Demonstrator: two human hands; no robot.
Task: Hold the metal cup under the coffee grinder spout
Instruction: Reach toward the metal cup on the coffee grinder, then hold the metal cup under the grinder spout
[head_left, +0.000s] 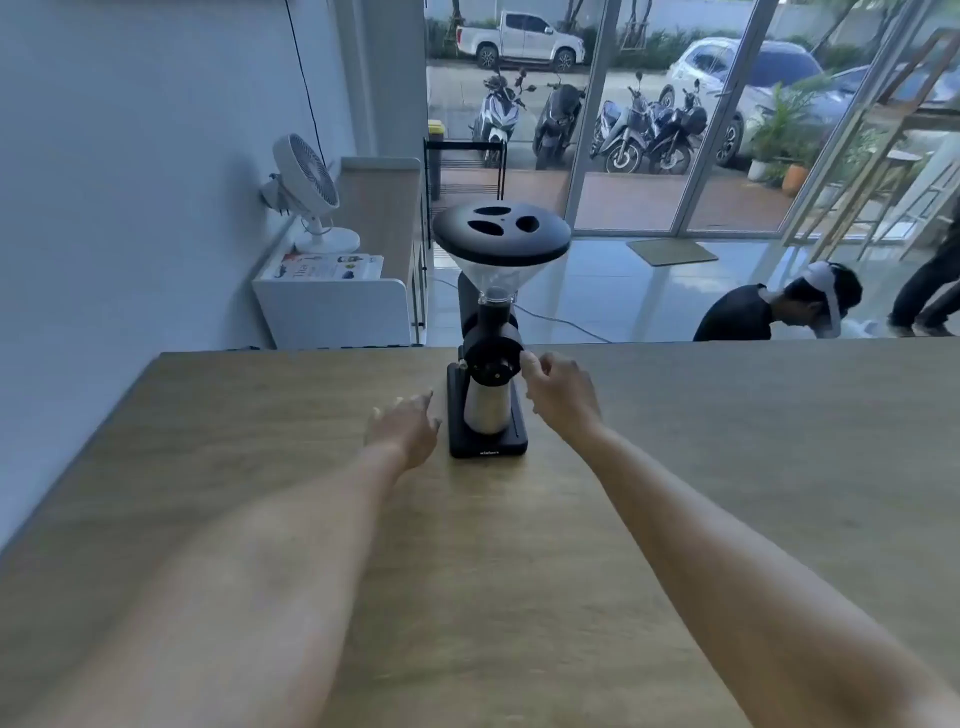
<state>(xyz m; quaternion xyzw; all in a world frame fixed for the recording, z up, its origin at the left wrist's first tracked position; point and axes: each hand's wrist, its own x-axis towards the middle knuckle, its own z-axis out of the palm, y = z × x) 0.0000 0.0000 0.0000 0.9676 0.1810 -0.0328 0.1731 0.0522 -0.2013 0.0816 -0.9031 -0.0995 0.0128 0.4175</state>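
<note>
Wood-grain worktop (260, 493) fills the near part of the view, bare except for the coffee grinder (488, 332) that stands toward its far edge. Both forearms reach over it. The left hand (405, 428) hovers just beside the grinder's black base, palm down, fingers (415, 402) spread apart and holding nothing. The right hand (561, 389) is up beside the round black grind chamber, its fingers (532, 364) curled and pinched at the chamber's rim; whether they grip a part there or only touch it cannot be told.

The metal cup (485, 410) already stands upright on the grinder's base, directly below the chamber, where the spout presumably opens; the spout itself is hidden. So the step in hand looks like taking hold of the cup in place. To do that well, the left hand should close round the cup's side from the left, low enough to steady it, and keep it upright and centred under the outlet. The upright post at the left of the base stands close to the cup and narrows the gap for the fingers, so a grip from the front-left seems easier. The polished wall will likely be slippery.

Beyond the worktop are a white cabinet (332, 312) carrying a fan (306, 187), a seated person (779, 312) wearing a head strap, and glass doors (649, 130) facing parked motorbikes and cars.
</note>
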